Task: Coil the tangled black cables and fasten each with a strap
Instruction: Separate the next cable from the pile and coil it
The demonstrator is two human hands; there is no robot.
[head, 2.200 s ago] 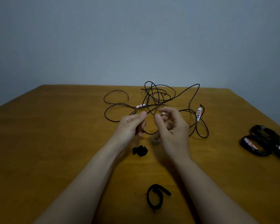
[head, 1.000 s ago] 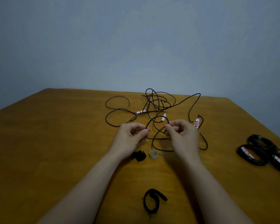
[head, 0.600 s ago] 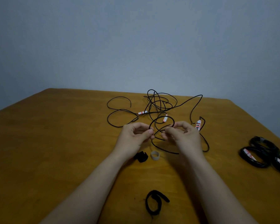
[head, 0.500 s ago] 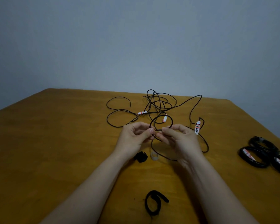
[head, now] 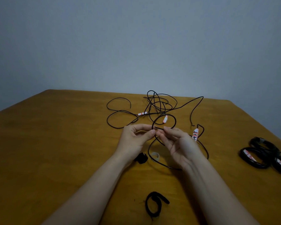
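A tangle of thin black cables (head: 157, 103) with white and orange tags lies at the far middle of the wooden table (head: 55, 143). My left hand (head: 135, 140) and my right hand (head: 177, 143) meet above the table and each pinch the same black cable. A small loop of that cable (head: 174, 118) stands up just beyond my fingertips, and more of it curves under my right wrist. A black strap (head: 153, 206) curled into a ring lies near the front edge. Another small black strap (head: 141, 158) sits below my left hand.
Coiled black cables (head: 264, 155) with white tags lie together at the right edge of the table. A small pale ring of tape (head: 155, 155) rests between my wrists. A grey wall stands behind the table.
My hands have come together from slightly apart, and the cable between them has been bent into a small loop. My right hand has turned palm up.
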